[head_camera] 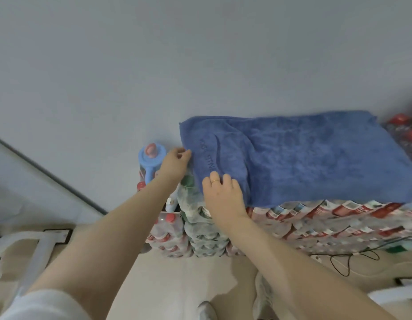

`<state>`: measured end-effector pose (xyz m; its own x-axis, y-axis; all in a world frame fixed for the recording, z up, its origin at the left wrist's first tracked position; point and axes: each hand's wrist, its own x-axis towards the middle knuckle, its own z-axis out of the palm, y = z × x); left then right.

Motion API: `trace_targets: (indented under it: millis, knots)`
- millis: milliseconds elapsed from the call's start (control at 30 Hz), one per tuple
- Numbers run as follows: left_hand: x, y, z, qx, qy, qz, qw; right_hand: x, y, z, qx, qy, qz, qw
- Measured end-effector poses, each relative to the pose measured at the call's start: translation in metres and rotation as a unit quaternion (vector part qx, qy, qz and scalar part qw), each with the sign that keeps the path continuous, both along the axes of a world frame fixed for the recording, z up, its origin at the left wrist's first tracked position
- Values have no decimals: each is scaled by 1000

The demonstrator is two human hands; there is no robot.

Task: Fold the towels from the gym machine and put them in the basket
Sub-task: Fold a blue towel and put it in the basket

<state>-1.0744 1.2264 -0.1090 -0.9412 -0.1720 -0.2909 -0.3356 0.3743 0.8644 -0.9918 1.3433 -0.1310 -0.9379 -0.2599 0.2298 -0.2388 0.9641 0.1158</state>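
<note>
Stacked shrink-wrapped bottle packs (339, 218) carry the blue terry towel (304, 158), long axis rightward from both grips: left hand (175, 162) pinches its left edge, right hand (223, 195) grips its near-left corner.

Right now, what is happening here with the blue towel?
A person is working on a blue towel spread flat over stacked packs of bottled water against the wall. The left hand pinches the towel's left edge, and the right hand grips its near left corner. The towel is not yet folded, and no basket is in view.
</note>
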Motion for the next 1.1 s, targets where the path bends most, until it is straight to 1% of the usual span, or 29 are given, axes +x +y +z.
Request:
trace_targets:
  millis: [67,133,233,300,400,433,500,567,667,733,800,833,867,900,933,967,1000,1067,1100]
  knots:
    - [-18,3,3,-16,7,-1,1000,-4,-5,2,7,11,-15,1000]
    - [-37,3,4,-52,18,-1,998,-6,-10,4,8,-21,-32,999]
    - [-53,3,3,-84,29,-7,996,-9,-17,5,20,-55,-60,997]
    - [-57,4,2,-84,31,-8,996,-14,-24,8,23,-81,-78,993]
    - [-64,-5,-1,-51,32,-7,998,-17,-29,23,22,-110,-87,990]
    - [-68,-10,-2,-38,34,-6,999,-19,-30,28,-1,-125,-76,989]
    - [-75,-18,0,-17,45,-2,999,-26,-37,36,-103,-172,-35,979]
    - [-82,-23,6,-10,53,-7,999,-32,-50,46,-206,-221,-22,953]
    - [-91,-32,13,-10,66,-31,997,-41,-68,47,-289,-247,-31,924]
    - [-94,-40,13,1,70,-39,997,-45,-76,44,-312,-280,-42,907]
    - [-94,-49,9,1,57,-49,997,-47,-81,43,-304,-295,-36,905]
    - [-93,-52,6,-33,46,-60,997,-47,-80,42,-292,-285,-32,913]
    - [-91,-54,2,-96,40,-71,992,-46,-77,42,-274,-253,-25,928]
    - [-88,-53,-1,-160,50,-82,982,-46,-71,39,-257,-176,-19,950]
    - [-84,-49,-1,-201,81,-97,971,-47,-62,36,-226,-90,-15,970]
    - [-79,-42,0,-216,120,-122,961,-48,-50,35,-203,-31,-18,979]
    - [-72,-32,1,-219,154,-163,950,-49,-38,35,-200,-27,-30,979]
    - [-58,-14,-3,-255,179,-267,912,-53,-11,28,-168,-121,-59,977]
    - [-51,-8,-6,-291,168,-307,891,-54,6,20,-135,-152,-73,976]
